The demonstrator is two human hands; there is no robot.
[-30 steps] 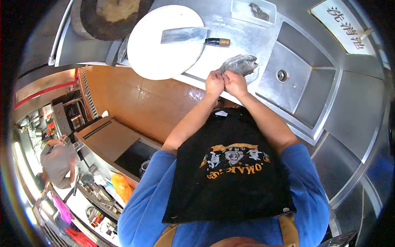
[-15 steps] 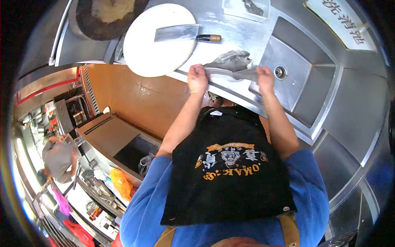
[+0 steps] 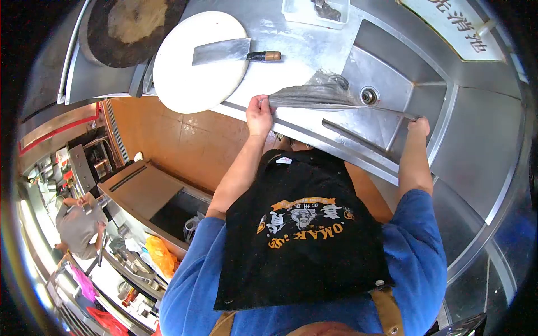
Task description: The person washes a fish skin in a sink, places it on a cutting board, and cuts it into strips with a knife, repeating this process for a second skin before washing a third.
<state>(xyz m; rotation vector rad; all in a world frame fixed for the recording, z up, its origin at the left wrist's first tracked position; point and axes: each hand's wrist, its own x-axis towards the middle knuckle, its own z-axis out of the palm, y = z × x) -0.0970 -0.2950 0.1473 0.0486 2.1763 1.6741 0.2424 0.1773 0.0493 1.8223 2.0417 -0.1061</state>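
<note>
A limp grey sheet that looks like a piece of tripe [image 3: 314, 96] is stretched between my hands over the counter's front part and the sink [image 3: 386, 71]. My left hand [image 3: 259, 115], fingers closed, grips its left end beside the round white cutting board [image 3: 193, 89]. Above the sink's right side, my right hand [image 3: 418, 126] is closed on the other end, which is pulled into a thin strand. A loose fold of the sheet lies behind the stretched part. On the board rests a cleaver [image 3: 221, 52], its handle pointing right past the rim.
A dark round chopping block [image 3: 92, 33] stands left of the board. At the back, a clear plastic box [image 3: 336, 22] holds a dark grey piece. A sign [image 3: 448, 22] leans behind the sink. Across the floor, a person in grey [image 3: 81, 224] stands at another counter.
My right hand has moved right across the sink, stretching the grey tripe into a long taut band. My left hand still grips its end. The whole view has shifted slightly.
</note>
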